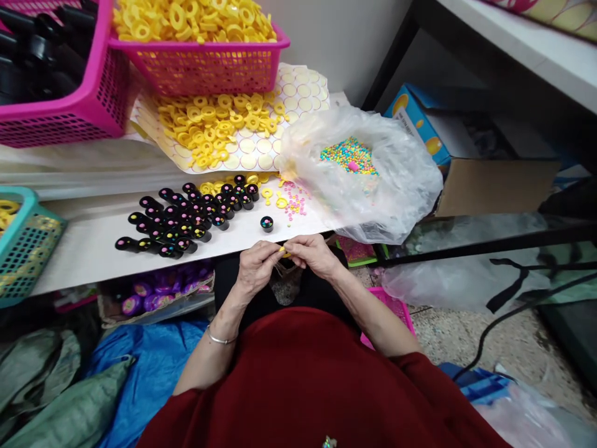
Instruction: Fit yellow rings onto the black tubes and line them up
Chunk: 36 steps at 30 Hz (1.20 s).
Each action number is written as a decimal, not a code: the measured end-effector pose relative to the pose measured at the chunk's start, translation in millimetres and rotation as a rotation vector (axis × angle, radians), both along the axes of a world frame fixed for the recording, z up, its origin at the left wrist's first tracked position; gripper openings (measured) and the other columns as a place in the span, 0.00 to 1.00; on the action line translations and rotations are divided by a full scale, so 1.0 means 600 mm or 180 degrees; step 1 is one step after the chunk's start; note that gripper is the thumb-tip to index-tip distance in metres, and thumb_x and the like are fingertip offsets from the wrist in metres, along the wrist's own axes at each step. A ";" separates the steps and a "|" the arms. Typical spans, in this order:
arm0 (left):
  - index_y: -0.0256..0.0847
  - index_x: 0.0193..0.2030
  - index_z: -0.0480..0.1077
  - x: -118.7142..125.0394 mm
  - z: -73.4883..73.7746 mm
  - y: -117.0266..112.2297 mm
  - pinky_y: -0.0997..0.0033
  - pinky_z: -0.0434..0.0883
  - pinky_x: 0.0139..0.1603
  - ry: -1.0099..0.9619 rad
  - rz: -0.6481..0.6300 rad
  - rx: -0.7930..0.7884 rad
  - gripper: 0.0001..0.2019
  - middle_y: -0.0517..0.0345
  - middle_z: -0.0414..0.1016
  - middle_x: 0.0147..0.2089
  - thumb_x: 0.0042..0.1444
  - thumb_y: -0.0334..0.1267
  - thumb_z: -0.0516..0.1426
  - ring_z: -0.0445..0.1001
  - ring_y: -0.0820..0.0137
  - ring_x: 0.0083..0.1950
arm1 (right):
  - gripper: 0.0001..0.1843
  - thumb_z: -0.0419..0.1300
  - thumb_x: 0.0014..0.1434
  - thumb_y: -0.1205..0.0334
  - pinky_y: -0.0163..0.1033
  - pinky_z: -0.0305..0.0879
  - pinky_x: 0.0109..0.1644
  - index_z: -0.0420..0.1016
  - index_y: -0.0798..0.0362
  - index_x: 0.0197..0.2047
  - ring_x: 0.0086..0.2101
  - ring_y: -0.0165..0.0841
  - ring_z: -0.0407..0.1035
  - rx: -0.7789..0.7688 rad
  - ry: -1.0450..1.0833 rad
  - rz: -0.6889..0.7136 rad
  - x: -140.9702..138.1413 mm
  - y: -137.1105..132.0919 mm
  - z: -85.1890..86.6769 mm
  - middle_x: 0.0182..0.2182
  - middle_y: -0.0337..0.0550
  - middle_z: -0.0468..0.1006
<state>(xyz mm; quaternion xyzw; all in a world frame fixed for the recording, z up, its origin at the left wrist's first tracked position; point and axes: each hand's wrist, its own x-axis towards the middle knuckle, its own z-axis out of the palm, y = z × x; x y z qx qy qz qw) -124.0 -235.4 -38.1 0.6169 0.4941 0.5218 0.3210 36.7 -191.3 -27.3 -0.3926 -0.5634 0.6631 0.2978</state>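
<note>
I keep both hands low at the near desk (93, 249) edge — left hand (255, 266) and right hand (313, 255) each pinching the yellow ring (284, 251) lightly, so it stays square.

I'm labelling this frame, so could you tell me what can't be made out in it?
- Yellow piece, head view: pinched between left hand and right hand; fingers hide its shape.
- Black caps: coloured contents too small to identify.
- Teal basket: cut off by the left edge.
</note>
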 end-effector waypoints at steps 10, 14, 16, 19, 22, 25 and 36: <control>0.34 0.24 0.75 -0.020 0.022 0.042 0.81 0.53 0.17 -0.1887 0.0484 -0.1892 0.12 0.60 0.69 0.17 0.35 0.40 0.67 0.62 0.80 0.18 | 0.10 0.52 0.63 0.59 0.38 0.64 0.41 0.69 0.55 0.44 0.37 0.34 0.66 0.2998 -0.0936 0.0572 -0.028 0.036 0.001 0.36 0.47 0.69; 0.35 0.23 0.72 -0.023 0.025 0.076 0.81 0.55 0.17 -0.1866 0.0879 -0.1518 0.11 0.63 0.68 0.16 0.34 0.38 0.67 0.61 0.81 0.17 | 0.09 0.50 0.64 0.58 0.39 0.62 0.41 0.66 0.54 0.42 0.37 0.35 0.64 0.3282 -0.1188 0.0525 -0.046 0.080 -0.007 0.35 0.46 0.68; 0.35 0.23 0.70 -0.023 0.023 0.090 0.81 0.55 0.17 -0.1810 0.0984 -0.1396 0.12 0.64 0.66 0.15 0.34 0.37 0.66 0.60 0.81 0.16 | 0.08 0.50 0.64 0.59 0.40 0.62 0.42 0.65 0.53 0.41 0.38 0.36 0.63 0.3359 -0.1272 0.0529 -0.054 0.097 -0.011 0.36 0.46 0.68; 0.36 0.24 0.68 -0.026 0.015 0.104 0.81 0.55 0.18 -0.1760 0.1108 -0.1327 0.12 0.67 0.64 0.14 0.34 0.36 0.66 0.59 0.81 0.16 | 0.07 0.50 0.63 0.60 0.42 0.61 0.45 0.65 0.54 0.41 0.41 0.38 0.62 0.3408 -0.1413 0.0582 -0.061 0.110 -0.015 0.38 0.49 0.69; 0.36 0.22 0.67 -0.029 0.007 0.108 0.80 0.57 0.18 -0.1673 0.1066 -0.1346 0.12 0.67 0.63 0.13 0.35 0.36 0.66 0.59 0.81 0.16 | 0.07 0.50 0.63 0.62 0.44 0.60 0.46 0.65 0.55 0.40 0.42 0.40 0.61 0.3411 -0.1552 0.0658 -0.064 0.113 -0.017 0.39 0.51 0.68; 0.36 0.21 0.68 -0.031 0.002 0.108 0.79 0.57 0.19 -0.1550 0.1014 -0.1389 0.10 0.66 0.64 0.14 0.35 0.37 0.65 0.59 0.81 0.16 | 0.06 0.49 0.63 0.63 0.44 0.60 0.46 0.65 0.54 0.40 0.42 0.40 0.60 0.3335 -0.1608 0.0741 -0.066 0.112 -0.018 0.39 0.50 0.67; 0.35 0.23 0.76 -0.032 -0.018 0.114 0.77 0.61 0.22 -0.1264 0.1220 -0.1362 0.09 0.62 0.70 0.18 0.35 0.39 0.64 0.63 0.78 0.20 | 0.04 0.53 0.60 0.64 0.38 0.59 0.41 0.66 0.54 0.37 0.37 0.34 0.62 0.2515 -0.1248 0.0474 -0.075 0.107 -0.024 0.35 0.44 0.68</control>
